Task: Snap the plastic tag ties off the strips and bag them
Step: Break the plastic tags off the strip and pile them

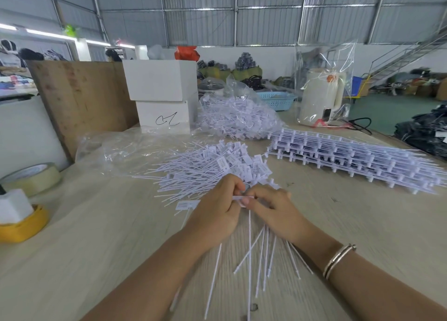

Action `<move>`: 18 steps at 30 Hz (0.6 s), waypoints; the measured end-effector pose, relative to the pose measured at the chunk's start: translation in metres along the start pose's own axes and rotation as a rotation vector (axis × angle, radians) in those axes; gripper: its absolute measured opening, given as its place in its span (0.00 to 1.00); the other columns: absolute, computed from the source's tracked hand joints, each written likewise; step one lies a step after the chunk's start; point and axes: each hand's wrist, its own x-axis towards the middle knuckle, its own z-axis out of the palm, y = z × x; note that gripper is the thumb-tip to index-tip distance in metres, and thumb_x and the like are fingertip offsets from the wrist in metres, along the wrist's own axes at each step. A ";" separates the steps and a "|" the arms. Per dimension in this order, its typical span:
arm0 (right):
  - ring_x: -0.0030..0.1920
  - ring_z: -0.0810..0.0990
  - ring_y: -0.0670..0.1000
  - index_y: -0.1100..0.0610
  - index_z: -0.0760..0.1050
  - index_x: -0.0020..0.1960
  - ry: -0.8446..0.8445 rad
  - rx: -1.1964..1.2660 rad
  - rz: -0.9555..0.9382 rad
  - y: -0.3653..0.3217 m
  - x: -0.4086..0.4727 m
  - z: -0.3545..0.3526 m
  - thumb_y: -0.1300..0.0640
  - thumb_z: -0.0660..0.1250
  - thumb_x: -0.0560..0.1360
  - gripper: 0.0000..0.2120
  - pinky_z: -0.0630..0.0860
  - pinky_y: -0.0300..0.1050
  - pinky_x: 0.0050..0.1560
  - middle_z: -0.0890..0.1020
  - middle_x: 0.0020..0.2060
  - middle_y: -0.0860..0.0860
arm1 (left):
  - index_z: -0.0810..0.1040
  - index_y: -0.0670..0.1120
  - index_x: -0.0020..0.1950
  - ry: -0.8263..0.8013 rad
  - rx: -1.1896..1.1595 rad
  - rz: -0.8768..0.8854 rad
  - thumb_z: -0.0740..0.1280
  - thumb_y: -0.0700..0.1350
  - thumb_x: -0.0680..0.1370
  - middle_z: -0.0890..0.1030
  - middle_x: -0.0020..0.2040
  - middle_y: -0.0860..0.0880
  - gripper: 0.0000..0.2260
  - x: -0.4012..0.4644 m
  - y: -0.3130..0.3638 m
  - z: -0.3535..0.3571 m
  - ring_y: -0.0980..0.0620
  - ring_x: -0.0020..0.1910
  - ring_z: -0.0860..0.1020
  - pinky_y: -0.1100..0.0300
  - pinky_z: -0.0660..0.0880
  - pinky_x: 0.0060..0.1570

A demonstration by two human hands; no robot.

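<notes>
My left hand [217,207] and my right hand [273,209] meet at the table's middle, both gripping one white strip of tag ties [250,243] by its head end; its thin tails fan down toward me. Just beyond my hands lies a loose pile of snapped-off white tag ties [210,168]. A stack of unbroken strips [350,158] lies to the right. A clear bag filled with tag ties [237,115] sits further back, and an empty clear bag [125,149] lies flat at the left.
Two stacked white boxes [162,96] and a wooden board [82,98] stand at the back left. Tape rolls [31,178] and a yellow roll [21,226] sit at the left edge. A bagged white kettle [321,96] and a blue basket [275,99] are behind.
</notes>
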 end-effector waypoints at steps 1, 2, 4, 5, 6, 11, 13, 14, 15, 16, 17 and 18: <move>0.38 0.71 0.42 0.59 0.78 0.42 0.025 0.058 0.013 0.001 0.000 -0.002 0.55 0.64 0.77 0.10 0.63 0.53 0.52 0.76 0.35 0.48 | 0.66 0.55 0.47 0.006 0.084 -0.008 0.58 0.42 0.78 0.72 0.38 0.57 0.07 0.000 -0.001 -0.001 0.58 0.38 0.72 0.60 0.67 0.36; 0.36 0.71 0.41 0.58 0.77 0.40 0.054 0.099 0.027 0.001 -0.001 -0.003 0.57 0.64 0.77 0.09 0.63 0.53 0.52 0.74 0.33 0.45 | 0.67 0.54 0.46 0.019 0.175 -0.023 0.58 0.43 0.78 0.72 0.35 0.57 0.06 0.001 -0.002 -0.003 0.55 0.36 0.72 0.57 0.65 0.34; 0.35 0.70 0.41 0.56 0.75 0.37 0.070 0.125 0.060 0.003 -0.001 -0.005 0.58 0.64 0.77 0.11 0.63 0.53 0.52 0.72 0.30 0.43 | 0.69 0.54 0.42 0.048 0.293 -0.069 0.59 0.47 0.78 0.73 0.31 0.56 0.05 0.003 -0.005 -0.006 0.53 0.34 0.73 0.58 0.63 0.32; 0.34 0.70 0.40 0.54 0.73 0.36 0.058 0.122 0.074 0.004 -0.001 -0.005 0.58 0.63 0.78 0.12 0.62 0.53 0.52 0.71 0.29 0.42 | 0.70 0.54 0.41 0.053 0.302 -0.093 0.60 0.49 0.77 0.74 0.30 0.55 0.05 0.003 -0.006 -0.007 0.54 0.33 0.74 0.59 0.63 0.31; 0.34 0.69 0.41 0.53 0.72 0.35 0.041 0.124 0.084 0.003 -0.002 -0.005 0.57 0.63 0.77 0.12 0.61 0.52 0.52 0.71 0.29 0.42 | 0.71 0.53 0.40 0.051 0.291 -0.109 0.60 0.50 0.77 0.74 0.29 0.55 0.07 0.002 -0.007 -0.007 0.55 0.32 0.74 0.60 0.63 0.31; 0.34 0.69 0.41 0.61 0.75 0.40 -0.089 0.195 0.100 0.001 -0.004 -0.006 0.52 0.66 0.76 0.13 0.61 0.49 0.48 0.71 0.31 0.48 | 0.71 0.52 0.39 0.038 0.152 -0.075 0.62 0.50 0.78 0.74 0.28 0.57 0.08 0.002 -0.003 -0.004 0.58 0.28 0.70 0.60 0.63 0.30; 0.35 0.69 0.46 0.67 0.75 0.42 -0.117 0.264 0.060 -0.002 -0.004 -0.006 0.54 0.67 0.75 0.15 0.63 0.44 0.43 0.71 0.33 0.56 | 0.73 0.49 0.42 0.039 0.039 -0.092 0.63 0.48 0.78 0.79 0.32 0.59 0.06 0.003 -0.002 -0.004 0.57 0.30 0.72 0.62 0.65 0.31; 0.36 0.69 0.47 0.68 0.75 0.43 -0.113 0.282 0.041 -0.003 -0.004 -0.007 0.56 0.68 0.75 0.14 0.65 0.42 0.42 0.73 0.34 0.61 | 0.73 0.49 0.42 0.030 -0.011 -0.105 0.63 0.47 0.78 0.80 0.33 0.60 0.06 0.003 -0.002 -0.003 0.57 0.31 0.73 0.63 0.67 0.32; 0.37 0.70 0.48 0.68 0.76 0.44 -0.108 0.267 0.026 -0.003 -0.004 -0.007 0.57 0.68 0.75 0.12 0.67 0.43 0.43 0.75 0.36 0.64 | 0.73 0.49 0.42 0.014 -0.052 -0.115 0.63 0.46 0.79 0.81 0.34 0.62 0.06 0.002 -0.001 -0.003 0.57 0.31 0.72 0.66 0.66 0.33; 0.38 0.72 0.49 0.66 0.77 0.45 -0.101 0.231 0.017 -0.001 -0.003 -0.007 0.57 0.68 0.75 0.11 0.68 0.46 0.46 0.77 0.38 0.65 | 0.72 0.50 0.41 -0.004 -0.091 -0.131 0.63 0.44 0.79 0.80 0.33 0.65 0.07 0.002 -0.001 -0.002 0.59 0.31 0.71 0.68 0.65 0.33; 0.39 0.73 0.48 0.64 0.78 0.45 -0.092 0.187 0.015 0.001 -0.003 -0.005 0.56 0.68 0.75 0.10 0.69 0.51 0.51 0.78 0.39 0.64 | 0.72 0.50 0.40 -0.018 -0.134 -0.157 0.63 0.44 0.79 0.79 0.32 0.64 0.08 0.001 -0.001 -0.002 0.60 0.31 0.70 0.68 0.65 0.33; 0.39 0.74 0.47 0.61 0.79 0.45 -0.076 0.155 0.016 0.002 -0.003 -0.005 0.55 0.68 0.74 0.08 0.68 0.57 0.55 0.79 0.39 0.62 | 0.72 0.50 0.40 -0.025 -0.183 -0.190 0.63 0.44 0.79 0.79 0.32 0.60 0.08 0.002 0.000 -0.002 0.59 0.32 0.70 0.65 0.65 0.35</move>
